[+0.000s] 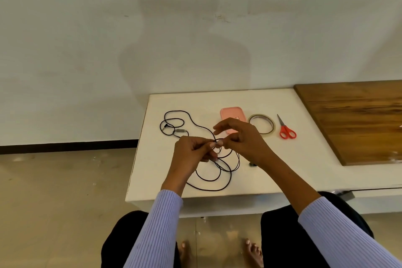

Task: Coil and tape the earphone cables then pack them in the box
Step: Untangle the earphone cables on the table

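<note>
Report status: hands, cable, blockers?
Left hand and right hand both pinch thin black earphone cable, mostly loose on white table. Pink box partly behind right hand. No blockers.

Both forearms reach forward over near edge of bench (156, 193), lilac sleeves pushed back from wrists. Left hand (191, 150) curled — thumb and fingers (212, 144) pinching black cable (208, 183). Right hand (241, 137) meets it fingertip to fingertip, pinching same cable — index finger raised and extended leftward.
</note>
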